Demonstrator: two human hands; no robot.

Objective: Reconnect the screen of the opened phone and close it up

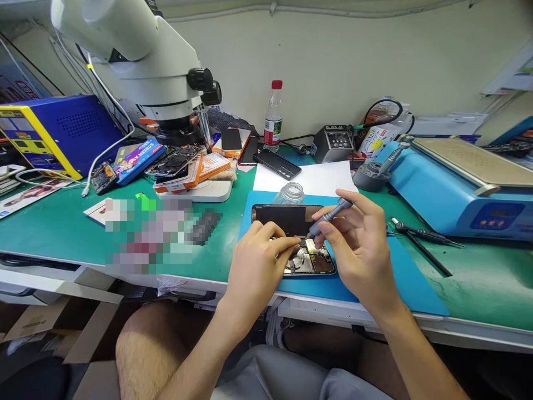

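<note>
An opened phone (322, 263) lies on a blue mat (412, 289), its inner parts bare towards me. The dark display panel (287, 219) is folded back along its far side. My right hand (364, 250) grips a grey screwdriver (328, 218), slanted down and left so its tip is over the phone's upper middle. From the left, my left hand (260, 258) reaches over the phone with thumb and forefinger pinched close to that tip; whatever is between them is hidden. Just behind the display panel stands a small glass jar (291, 193).
A microscope (166, 78) overhangs the left back, above stacked phone parts and boxes (187, 172). A blue heating plate machine (449, 189) stands right, with a black pen-like tool (428, 233) in front. A water bottle (273, 119) and black phone (277, 164) are behind the mat.
</note>
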